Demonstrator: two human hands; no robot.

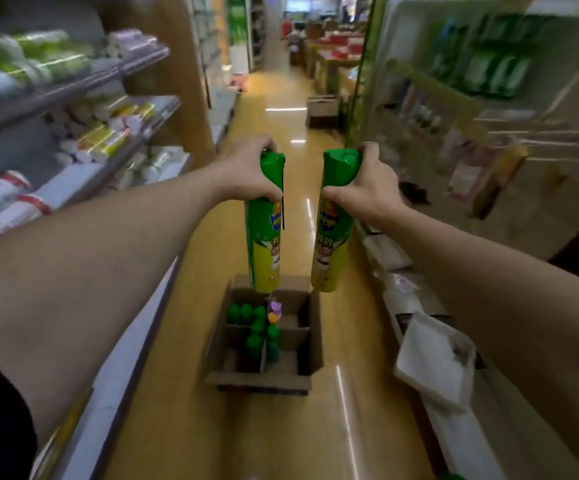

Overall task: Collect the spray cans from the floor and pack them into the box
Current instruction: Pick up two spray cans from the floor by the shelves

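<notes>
My left hand (pixel 246 171) grips the green cap end of a tall green and yellow spray can (pixel 264 244), held upright. My right hand (pixel 367 183) grips the top of a second, matching spray can (pixel 331 244). Both cans hang in the air above the far edge of an open cardboard box (pixel 312 337) that stands on the aisle floor. Cardboard dividers split the box into cells. Several green-capped cans (pixel 255 327) stand in its left and middle cells, with a small purple and orange item (pixel 274 311) among them.
Shop shelves (pixel 84 126) with wrapped goods line the aisle on the left, and more racks (pixel 471 81) run along the right. White sheets and packets (pixel 433 358) lie at the right shelf base. Another carton (pixel 322 110) sits farther down the yellow floor.
</notes>
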